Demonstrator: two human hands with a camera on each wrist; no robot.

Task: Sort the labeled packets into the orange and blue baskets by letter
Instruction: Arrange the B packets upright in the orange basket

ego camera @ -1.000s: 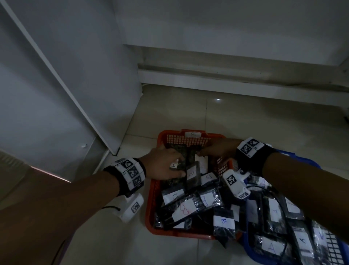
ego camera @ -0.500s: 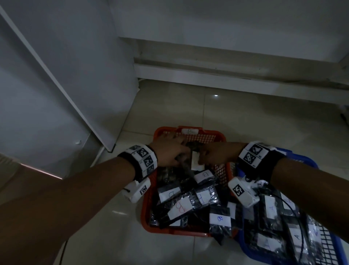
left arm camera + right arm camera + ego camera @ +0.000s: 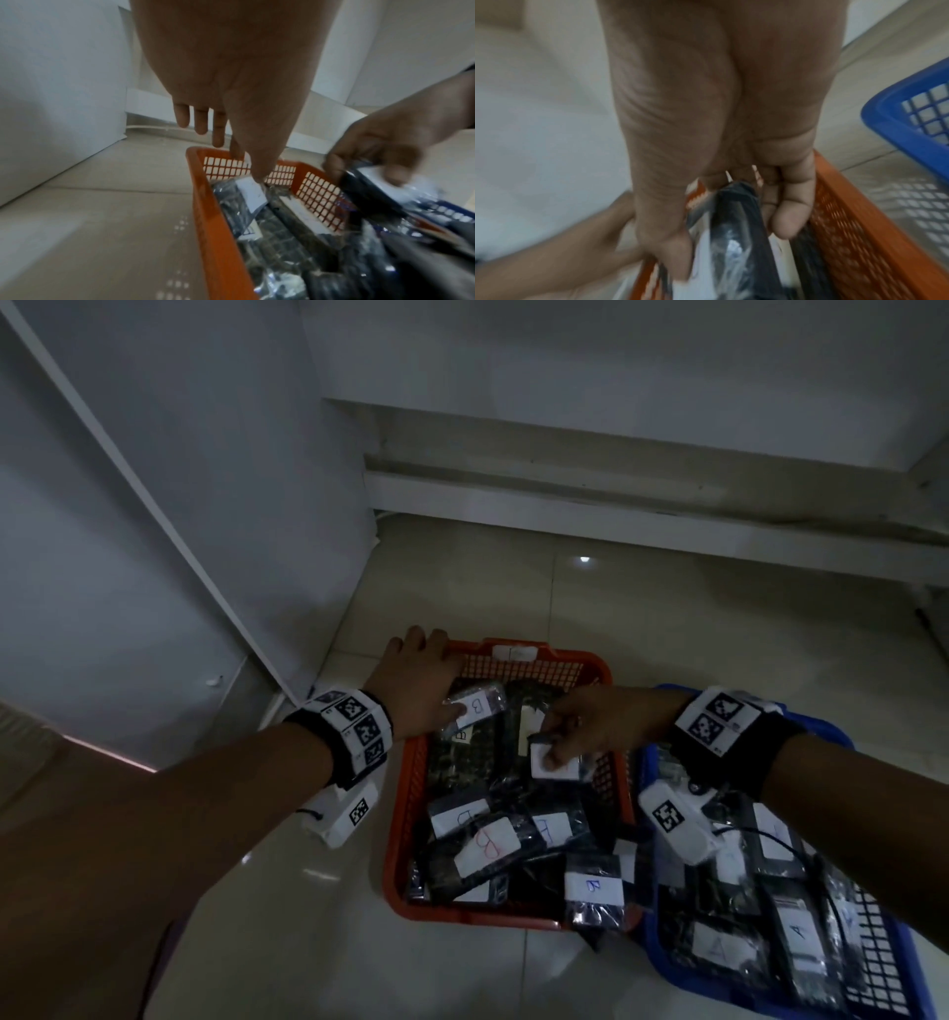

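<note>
A: R hand (image 3: 590,726)?
B: Fingers and thumb curled round a dark packet w/ white label (image 3: 552,762), pinching it over the far right part of the orange basket (image 3: 398,819). Label letter hidden by the fingers, can't read it. R wrist view is blurred but shows the packet (image 3: 734,233) gripped betw. thumb and fingers.
A: L hand (image 3: 418,690)?
B: Spread flat, fingers straight, reaching over the basket's far left corner. Thumb tip (image 3: 257,172) touches the label of a "B" packet (image 3: 475,708) lying at the far end of the pile; other fingers (image 3: 200,119) extend past the rim, holding nothing.
A: Basket contents?
B: Orange one is piled w/ dark packets; the labels that can be read say B, e.g. one w/ a red B (image 3: 488,845) mid-pile and one w/ a blue B (image 3: 593,886) at the near right corner.
A: Blue basket (image 3: 873,947)?
B: Just beside the orange one on its right, touching or nearly. Holds packets labelled A (image 3: 798,929). Both sit on a pale tiled floor (image 3: 667,618), white panel (image 3: 154,480) to the left.
</note>
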